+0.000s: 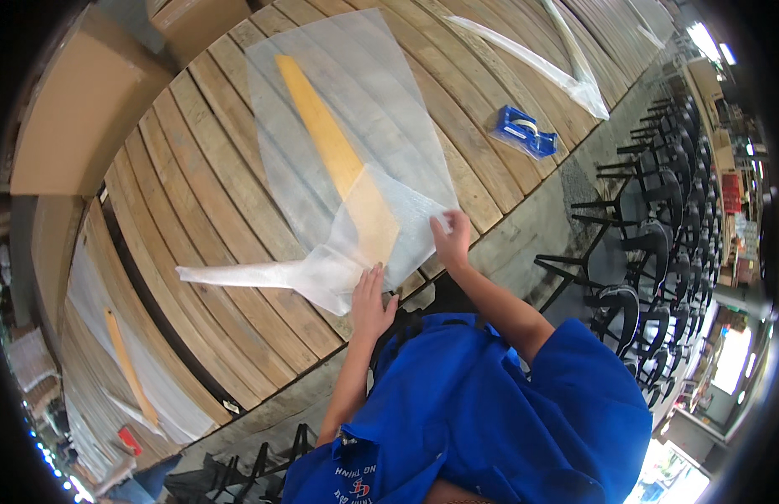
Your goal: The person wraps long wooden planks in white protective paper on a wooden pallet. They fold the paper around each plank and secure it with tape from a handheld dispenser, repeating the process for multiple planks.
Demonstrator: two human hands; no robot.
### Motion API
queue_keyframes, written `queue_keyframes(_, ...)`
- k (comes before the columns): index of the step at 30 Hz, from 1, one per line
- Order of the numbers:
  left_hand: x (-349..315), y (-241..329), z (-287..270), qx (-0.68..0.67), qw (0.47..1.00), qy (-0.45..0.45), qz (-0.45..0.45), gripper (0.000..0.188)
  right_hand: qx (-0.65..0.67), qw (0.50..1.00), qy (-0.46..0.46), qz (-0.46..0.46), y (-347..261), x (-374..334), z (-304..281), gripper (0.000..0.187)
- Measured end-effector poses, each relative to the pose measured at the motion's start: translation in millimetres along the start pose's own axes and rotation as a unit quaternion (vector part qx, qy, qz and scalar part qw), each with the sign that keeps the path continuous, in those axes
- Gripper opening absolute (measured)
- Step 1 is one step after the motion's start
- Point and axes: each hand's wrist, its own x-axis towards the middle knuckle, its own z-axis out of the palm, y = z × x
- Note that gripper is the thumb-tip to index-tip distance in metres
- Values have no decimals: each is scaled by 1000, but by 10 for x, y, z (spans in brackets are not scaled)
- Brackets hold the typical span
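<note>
An angled wooden piece [321, 126], perhaps a chair leg frame, lies on a translucent white foam sheet [406, 92] on the slatted table. One of its arms is bare yellowish wood. The other arm [238, 275] is wrapped in foam and points left. A flap of the sheet is folded over the corner where the arms meet. My left hand [373, 307] rests flat on the foam near that corner, fingers stretched out. The sheet's right edge is pinched between the fingers of my right hand [451, 239].
A blue tape dispenser [526, 133] sits near the table's right edge. Beyond it lies a foam-wrapped angled piece [566, 80]. Cardboard boxes [87, 101] stand at the far left. Another wooden piece [129, 365] lies on foam at lower left. Rows of black chairs [633, 252] stand at right.
</note>
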Motion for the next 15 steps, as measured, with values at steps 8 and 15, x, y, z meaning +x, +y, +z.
queue_keyframes(8, 1131, -105, 267, 264, 951, -69, 143, 67, 322, 842, -198, 386, 582, 126, -143, 65)
queue_keyframes(15, 1896, 57, 235, 344, 916, -93, 182, 57, 152, 968, -196, 28, 45, 194, -139, 15)
